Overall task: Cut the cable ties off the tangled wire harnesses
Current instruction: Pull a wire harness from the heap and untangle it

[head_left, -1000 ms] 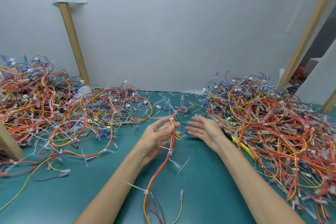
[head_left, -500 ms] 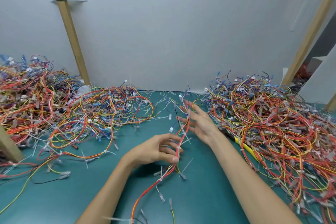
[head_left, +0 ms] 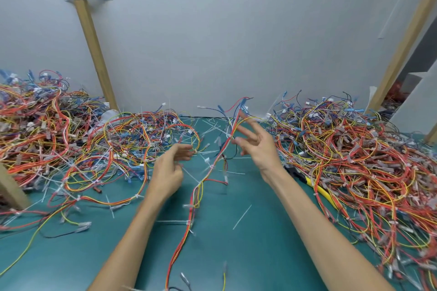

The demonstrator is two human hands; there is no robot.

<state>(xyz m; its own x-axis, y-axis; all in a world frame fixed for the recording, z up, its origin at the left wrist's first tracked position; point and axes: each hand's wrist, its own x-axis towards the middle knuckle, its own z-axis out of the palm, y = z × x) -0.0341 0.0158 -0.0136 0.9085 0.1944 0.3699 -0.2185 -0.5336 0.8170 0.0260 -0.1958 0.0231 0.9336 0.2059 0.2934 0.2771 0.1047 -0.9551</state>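
Running from the near edge of the teal table [head_left: 260,255] toward its far edge, a long harness of red, orange and yellow wires [head_left: 189,227] is stretched between the two hands, its long axis near-to-far and its raised far end leaned rightward; the right hand [head_left: 257,149] is the nearer, its spread fingers just beside the upper strand, though blur hides whether anything is pinched; the left hand [head_left: 169,170] is held just left of the strand, fingers loosely curled and nothing gripped; white plastic cable ties [head_left: 201,182] are seen cinched along the harness at intervals, tails sticking out sideways. A yellow-handled tool [head_left: 318,188], seemingly cutters, is left untouched beside the right forearm, at the edge of the right-hand heap of tangled harnesses [head_left: 354,160]; it is judged that it must be taken up, most readily by the right hand, before any tie can be cut.
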